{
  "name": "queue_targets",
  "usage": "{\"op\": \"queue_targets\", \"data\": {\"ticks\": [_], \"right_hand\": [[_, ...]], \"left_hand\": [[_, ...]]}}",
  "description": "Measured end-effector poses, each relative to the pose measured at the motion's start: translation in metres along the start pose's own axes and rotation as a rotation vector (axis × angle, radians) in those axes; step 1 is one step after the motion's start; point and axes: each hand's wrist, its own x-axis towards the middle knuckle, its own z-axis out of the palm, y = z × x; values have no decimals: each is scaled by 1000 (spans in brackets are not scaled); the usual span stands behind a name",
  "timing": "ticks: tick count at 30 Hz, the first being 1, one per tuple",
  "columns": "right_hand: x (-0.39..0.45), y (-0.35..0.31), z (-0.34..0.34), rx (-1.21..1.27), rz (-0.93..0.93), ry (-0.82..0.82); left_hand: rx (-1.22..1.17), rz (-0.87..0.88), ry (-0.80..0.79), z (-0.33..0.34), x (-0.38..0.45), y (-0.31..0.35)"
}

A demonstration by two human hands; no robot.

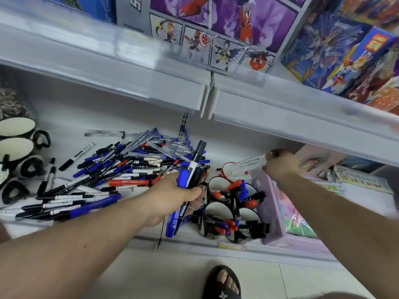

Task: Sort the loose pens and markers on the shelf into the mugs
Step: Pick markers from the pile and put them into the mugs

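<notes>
Foot: toes in a dark sandal [223, 283] on pale floor tiles [168, 275], at the near edge below the shelf.
Left arm: bare forearm reaching from the near left up and across the white shelf [64, 108], wrist bent slightly to the right.
Left hand [172, 196]: fingers curled round a bundle of markers [190, 180], thumb pressed across the barrels; a black marker with a white band sticks out far past the knuckles, and blue barrels hang out near the heel of the hand.
Right arm: bare forearm stretched from the near right toward the far middle, under the upper shelf edge [280, 108].
Right hand [279, 166]: fingers wrapped round the right end of a thick white marker [244, 166]; its red-capped left end points over the far mug.
Mugs [233, 210]: four black mugs with white insides, packed together at the near right of the shelf, just right of the left hand; red, blue and black caps poke from them.
Loose pens [121, 169]: a tangled heap of smooth plastic barrels, blue, black, red and clear, spread over the shelf left of the left hand.
Spare mugs [19, 147]: black outside, white inside, at the far left.
Pink box [278, 212]: glossy, touching the mugs' right side.
Toy boxes [237, 33]: bright printed cartons on the upper shelf.
</notes>
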Motion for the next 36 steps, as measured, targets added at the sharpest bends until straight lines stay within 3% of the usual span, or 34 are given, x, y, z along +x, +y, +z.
{"op": "queue_targets", "data": {"ticks": [7,13,16,18,23,25,30,33,36], "right_hand": [[24,8,56,-49,87,9],[24,2,71,-409,93,-283],[23,4,76,-257,130,-306],[21,4,73,-280,102,-325],[18,-10,38,-220,-24,-166],[4,-28,25,-169,-62,-176],[-81,-84,3,51,-162,-515],[-130,-108,-7,246,-101,-697],[-154,-118,-8,295,-82,-763]], "left_hand": [[-21,-33,162,9,28,-2],[-40,-58,198,3,32,-4],[-40,-76,167,2,31,-4],[-48,-93,145,-1,29,-5],[-50,-129,113,-17,19,-7],[-48,-144,100,-23,13,-6],[-51,-106,30,-31,-2,-1],[-63,-79,-31,-30,-11,1],[-59,-52,-112,-28,-21,4]]}}
